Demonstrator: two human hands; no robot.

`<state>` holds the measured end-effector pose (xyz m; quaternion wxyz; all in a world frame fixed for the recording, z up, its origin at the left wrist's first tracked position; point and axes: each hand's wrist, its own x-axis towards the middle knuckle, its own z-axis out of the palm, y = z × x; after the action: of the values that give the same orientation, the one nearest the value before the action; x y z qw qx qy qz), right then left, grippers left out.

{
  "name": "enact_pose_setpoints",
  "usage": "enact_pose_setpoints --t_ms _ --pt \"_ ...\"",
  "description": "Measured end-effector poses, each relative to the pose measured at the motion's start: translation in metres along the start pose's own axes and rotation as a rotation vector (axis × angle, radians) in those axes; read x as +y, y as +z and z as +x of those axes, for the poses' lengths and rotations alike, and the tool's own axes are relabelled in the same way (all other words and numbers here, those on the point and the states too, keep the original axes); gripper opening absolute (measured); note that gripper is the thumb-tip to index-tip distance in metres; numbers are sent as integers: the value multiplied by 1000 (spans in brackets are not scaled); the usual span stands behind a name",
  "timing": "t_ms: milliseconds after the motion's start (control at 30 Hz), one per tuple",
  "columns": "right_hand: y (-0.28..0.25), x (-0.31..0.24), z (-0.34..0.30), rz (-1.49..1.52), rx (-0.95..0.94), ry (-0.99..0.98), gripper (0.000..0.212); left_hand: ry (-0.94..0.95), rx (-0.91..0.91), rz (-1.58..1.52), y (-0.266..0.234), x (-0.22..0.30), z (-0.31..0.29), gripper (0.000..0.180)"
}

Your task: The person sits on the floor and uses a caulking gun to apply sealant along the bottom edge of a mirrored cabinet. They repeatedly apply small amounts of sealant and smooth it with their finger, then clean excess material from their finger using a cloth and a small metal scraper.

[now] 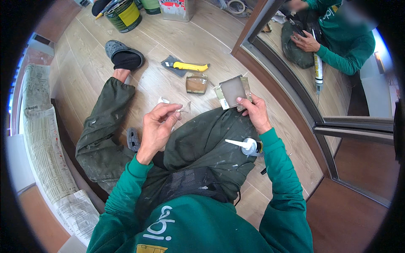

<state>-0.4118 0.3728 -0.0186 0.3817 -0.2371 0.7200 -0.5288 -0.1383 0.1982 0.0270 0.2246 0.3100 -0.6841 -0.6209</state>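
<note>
Left hand: the bare left hand (pixel 157 124) is narrowing thumb and fingers on a thin, pale, crumpled scrap (pixel 184 109), above the floor and in front of the left knee.
Right hand: the bare right hand (pixel 255 111) is gripping a flat, square, grey-brown packet with pale printed margins (pixel 232 92) by its near right edge, thumb on top.
Gap between hands: the scrap and the held packet are staying apart, with wood-plank floor (pixel 156 46) showing between them.
Beyond the hands: a small, square, glossy brown packet (pixel 196 85) is lying just past that gap, and a yellow-handled knife (pixel 190 66) is resting partly on a dark grey sheet (pixel 172 64).
Right thigh: a cartridge with a white tapered nozzle (pixel 249 146) is lying beside it, pointing left.
Right edge: a brown-framed sliding mirror (pixel 291 76) is bounding the right arm's side.
Left edge: a newspaper-covered ledge (pixel 46 139) is running along the left.
Far edge: a green bucket with a yellow label (pixel 123 16) is standing there, a broad stretch of planks separating it from the knife.
</note>
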Motion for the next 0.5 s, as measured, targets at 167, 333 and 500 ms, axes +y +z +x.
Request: enact_pose_setpoints --t_ms 167,333,500 --pt "21 -22 8 -39 -142 68 38 55 5 -157 3 19 14 26" --pt "42 -36 10 -8 -218 95 40 131 46 -136 7 41 20 25" --pt "54 -47 6 -36 -293 106 40 296 69 63 14 46 30 24"
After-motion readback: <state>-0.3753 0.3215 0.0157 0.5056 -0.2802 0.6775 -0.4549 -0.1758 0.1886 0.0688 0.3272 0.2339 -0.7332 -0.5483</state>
